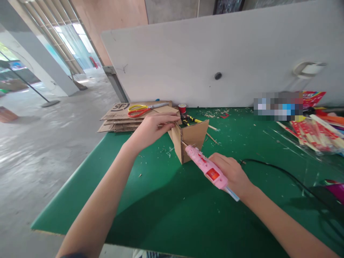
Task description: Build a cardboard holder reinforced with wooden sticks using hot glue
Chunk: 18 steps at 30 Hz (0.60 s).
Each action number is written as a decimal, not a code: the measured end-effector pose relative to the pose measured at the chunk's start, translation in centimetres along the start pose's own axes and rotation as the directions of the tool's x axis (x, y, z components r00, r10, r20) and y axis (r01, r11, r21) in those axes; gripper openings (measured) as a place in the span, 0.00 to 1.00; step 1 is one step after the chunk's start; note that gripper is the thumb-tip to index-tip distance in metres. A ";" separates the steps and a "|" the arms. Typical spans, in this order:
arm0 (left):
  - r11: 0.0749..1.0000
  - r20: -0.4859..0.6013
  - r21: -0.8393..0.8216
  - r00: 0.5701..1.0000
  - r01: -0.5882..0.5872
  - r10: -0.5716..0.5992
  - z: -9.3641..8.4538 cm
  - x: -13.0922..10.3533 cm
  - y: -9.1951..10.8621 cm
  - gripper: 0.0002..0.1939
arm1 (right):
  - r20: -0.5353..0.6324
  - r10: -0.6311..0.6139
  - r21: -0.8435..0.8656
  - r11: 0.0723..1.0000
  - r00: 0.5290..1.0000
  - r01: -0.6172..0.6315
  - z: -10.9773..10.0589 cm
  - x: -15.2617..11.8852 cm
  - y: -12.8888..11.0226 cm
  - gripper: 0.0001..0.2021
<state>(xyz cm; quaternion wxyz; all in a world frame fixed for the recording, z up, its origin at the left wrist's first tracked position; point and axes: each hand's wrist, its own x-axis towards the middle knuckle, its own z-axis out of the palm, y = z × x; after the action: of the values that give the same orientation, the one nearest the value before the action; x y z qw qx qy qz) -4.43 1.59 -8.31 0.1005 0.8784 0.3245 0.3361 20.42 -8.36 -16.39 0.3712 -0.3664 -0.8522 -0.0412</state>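
Pieces of cardboard [194, 138] stand upright on the green table, meeting at a corner edge that faces me. My left hand [154, 129] grips the top of the left-hand piece, fingers over its upper edge. In my right hand [231, 173] is a pink glue gun [205, 166] with a clear glue stick out of its back end. Its nozzle points at the corner edge, at or very near the cardboard. Part of my right hand's fingers is hidden behind the gun.
Scissors [146, 109] lie on stacked cardboard [118, 116] at the back left. Behind the upright pieces are a red spool [182, 108], yellow-black pliers [195, 119] and thin sticks. Packets of sticks [315, 132] lie at the right, beyond a black cable [282, 166]. A white board [188, 64] borders the back.
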 end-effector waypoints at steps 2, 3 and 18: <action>1.000 -0.001 0.003 1.000 0.003 -0.003 0.0 0.0 0.0 0.15 | 0.000 0.004 0.002 1.000 1.000 -0.004 0.0 -0.2 0.0 0.07; 1.000 0.001 0.003 1.000 0.005 -0.005 0.0 0.0 0.1 0.15 | -0.009 0.002 0.005 1.000 1.000 -0.002 0.0 -0.2 0.1 0.06; 1.000 0.001 0.006 1.000 0.020 -0.020 0.0 0.0 0.1 0.15 | -0.016 -0.009 -0.029 1.000 1.000 0.008 -0.1 -0.4 0.1 0.02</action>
<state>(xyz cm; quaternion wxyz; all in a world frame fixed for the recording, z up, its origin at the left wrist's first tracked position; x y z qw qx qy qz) -4.38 1.45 -8.28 0.1014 0.8757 0.3341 0.3335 20.72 -8.57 -16.65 0.3723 -0.3678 -0.8501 -0.0581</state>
